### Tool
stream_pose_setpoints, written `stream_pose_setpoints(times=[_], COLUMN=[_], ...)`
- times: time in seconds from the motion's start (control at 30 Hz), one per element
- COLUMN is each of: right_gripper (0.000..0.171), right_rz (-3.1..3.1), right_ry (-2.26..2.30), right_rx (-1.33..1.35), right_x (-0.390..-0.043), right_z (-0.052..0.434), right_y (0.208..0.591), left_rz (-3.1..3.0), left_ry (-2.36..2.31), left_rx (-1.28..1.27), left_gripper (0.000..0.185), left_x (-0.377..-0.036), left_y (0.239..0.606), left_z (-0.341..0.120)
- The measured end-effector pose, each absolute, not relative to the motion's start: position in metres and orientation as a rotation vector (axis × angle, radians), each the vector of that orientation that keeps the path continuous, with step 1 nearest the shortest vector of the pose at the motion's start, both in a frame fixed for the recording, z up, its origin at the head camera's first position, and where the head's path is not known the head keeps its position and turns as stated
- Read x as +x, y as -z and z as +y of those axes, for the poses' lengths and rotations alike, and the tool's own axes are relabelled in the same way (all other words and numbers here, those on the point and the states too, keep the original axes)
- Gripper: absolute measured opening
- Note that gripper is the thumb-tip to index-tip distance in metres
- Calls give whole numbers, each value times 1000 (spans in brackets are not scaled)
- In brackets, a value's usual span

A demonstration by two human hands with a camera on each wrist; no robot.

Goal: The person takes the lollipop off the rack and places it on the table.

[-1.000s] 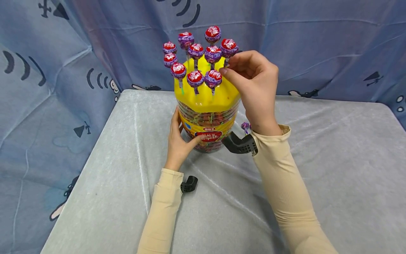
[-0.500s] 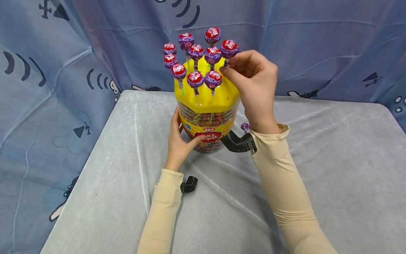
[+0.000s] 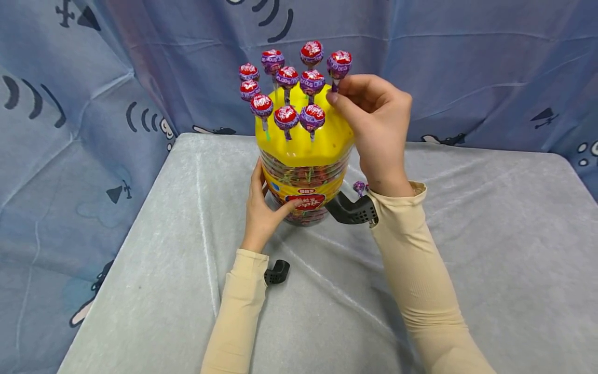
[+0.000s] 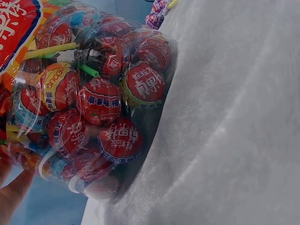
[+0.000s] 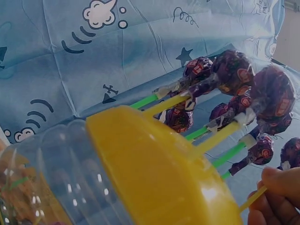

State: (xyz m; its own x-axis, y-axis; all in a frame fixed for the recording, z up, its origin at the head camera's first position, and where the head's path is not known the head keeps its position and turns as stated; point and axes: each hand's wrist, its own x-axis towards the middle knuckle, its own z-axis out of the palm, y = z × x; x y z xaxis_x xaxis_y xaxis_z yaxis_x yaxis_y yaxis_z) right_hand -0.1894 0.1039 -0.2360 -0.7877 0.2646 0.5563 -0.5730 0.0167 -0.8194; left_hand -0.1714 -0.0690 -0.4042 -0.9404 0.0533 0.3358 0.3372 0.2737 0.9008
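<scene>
Raised since a second ago: the rightmost lollipop (image 3: 339, 61) now stands higher than its neighbours, its stick drawn partly up from the lid, while the rest of the scene holds as before.

Table (image 3: 467, 249) under a pale grey cloth, blue patterned curtain (image 3: 93, 104) behind and to the left.

Jar (image 3: 303, 182), clear plastic, ribbed wall, stands upright near the far middle of the table. Packed with wrapped lollipops in red, purple and orange; a red and yellow label on the front. The left wrist view shows the wrappers pressed against the wall and the base resting on the cloth.

Lid (image 3: 301, 140), yellow, domed, sits on the jar. Ten or so lollipops stand in it on green and yellow sticks, heads wrapped purple with red tops.

Right hand (image 3: 376, 124), fingers curled, thumb and forefinger pinching the stick of the raised lollipop just below its head. The right wrist view shows that yellow stick (image 5: 253, 199) between the fingertips.

Left hand (image 3: 262, 208), fingers relaxed, cupped against the jar's lower left side, thumb across the front near the label.

One loose lollipop (image 3: 359, 187) lies on the cloth just right of the jar.
</scene>
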Motion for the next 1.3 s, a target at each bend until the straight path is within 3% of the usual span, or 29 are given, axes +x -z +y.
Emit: stream_pose_setpoints(times=[0.8,1.3], right_gripper=[6,9], right_rz=[-1498,-1578], right_ry=[-2200,-2184], right_rx=[327,228], right_x=[-177,-156], right_z=[126,154], right_y=[242,283], left_rz=[-2296,-2280], left_ry=[1735,1727], left_rx=[-369,-368], left_gripper=[108,110], left_x=[-170,-172], left_y=[406,406], left_z=[-71,-69])
